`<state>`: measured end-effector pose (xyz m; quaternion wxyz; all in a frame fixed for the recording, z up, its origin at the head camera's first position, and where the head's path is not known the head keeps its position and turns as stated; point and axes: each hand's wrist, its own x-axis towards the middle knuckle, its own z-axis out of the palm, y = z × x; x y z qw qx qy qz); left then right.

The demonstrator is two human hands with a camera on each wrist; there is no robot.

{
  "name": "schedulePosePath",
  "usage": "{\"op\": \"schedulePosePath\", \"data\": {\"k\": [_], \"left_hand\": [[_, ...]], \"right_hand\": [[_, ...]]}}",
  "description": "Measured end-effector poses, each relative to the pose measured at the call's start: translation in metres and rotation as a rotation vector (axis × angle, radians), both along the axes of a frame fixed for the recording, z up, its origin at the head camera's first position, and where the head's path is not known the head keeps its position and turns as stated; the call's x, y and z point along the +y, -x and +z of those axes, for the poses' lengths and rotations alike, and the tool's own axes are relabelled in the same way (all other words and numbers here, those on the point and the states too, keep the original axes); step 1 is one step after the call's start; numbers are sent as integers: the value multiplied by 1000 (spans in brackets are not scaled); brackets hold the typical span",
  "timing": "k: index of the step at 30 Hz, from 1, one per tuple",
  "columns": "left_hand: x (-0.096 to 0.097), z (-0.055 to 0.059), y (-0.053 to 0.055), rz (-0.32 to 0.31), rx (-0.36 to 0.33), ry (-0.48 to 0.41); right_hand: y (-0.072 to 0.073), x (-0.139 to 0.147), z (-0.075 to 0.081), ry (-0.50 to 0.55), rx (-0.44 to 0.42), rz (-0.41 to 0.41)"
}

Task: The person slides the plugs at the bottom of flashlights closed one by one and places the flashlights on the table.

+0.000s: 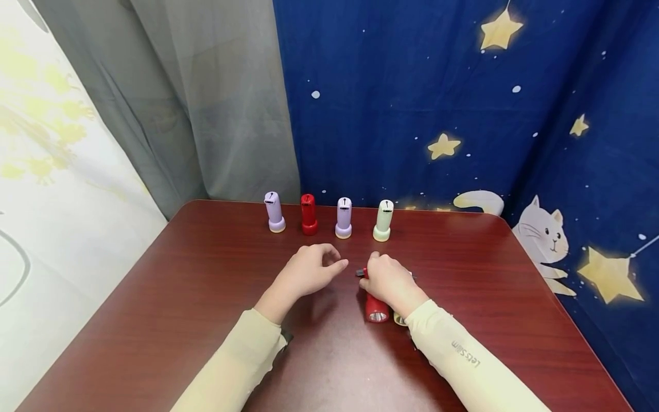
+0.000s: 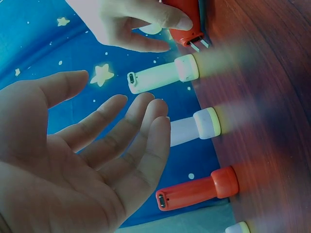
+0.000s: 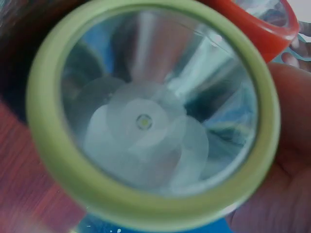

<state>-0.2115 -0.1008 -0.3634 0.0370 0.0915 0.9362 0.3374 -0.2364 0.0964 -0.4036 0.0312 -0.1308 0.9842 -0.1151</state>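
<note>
My right hand (image 1: 392, 280) grips a red flashlight (image 1: 377, 312) lying on the table with its lens toward me. Two metal plug prongs (image 2: 199, 46) stick out of its tail in the left wrist view. Beside it, partly under the same hand, lies a yellow-green flashlight (image 1: 400, 320); its lens (image 3: 144, 122) fills the right wrist view. Whether the fingers also hold this one is hidden. My left hand (image 1: 311, 269) hovers left of them, fingers loosely bent, holding nothing.
Along the table's (image 1: 154, 320) far edge stand, lens down, a lavender flashlight (image 1: 274, 212), a red flashlight (image 1: 308, 214), another lavender flashlight (image 1: 343, 217) and a pale green flashlight (image 1: 383, 220). Light glows beneath some. A blue star curtain (image 1: 386, 114) hangs behind.
</note>
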Motion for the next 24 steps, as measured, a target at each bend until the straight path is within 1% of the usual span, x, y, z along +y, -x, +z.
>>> {"op": "schedulePosePath", "data": {"k": [3,6,8,12,15,17,21,24], "left_hand": [[0,0,1,-3,-3,-3],[0,1,1,-4,-3,-2],[1,2,2,0,-7,-1],[3,6,5,-6,35,7],[6,11,7,-22,76,3],[8,15,8,-29,84,-2],[10,25,7,-18,70,-32],[13,35,1,-2,69,-68]], "right_hand": [[0,-1,2,0,-2,6],[0,-1,5,7,26,17],[0,-1,10,36,48,22],[-3,-2,23,134,95,19],[-5,-4,34,209,128,18],[-7,-5,41,251,154,24],[-11,-6,55,317,217,31],[-17,-6,66,363,256,24]]}}
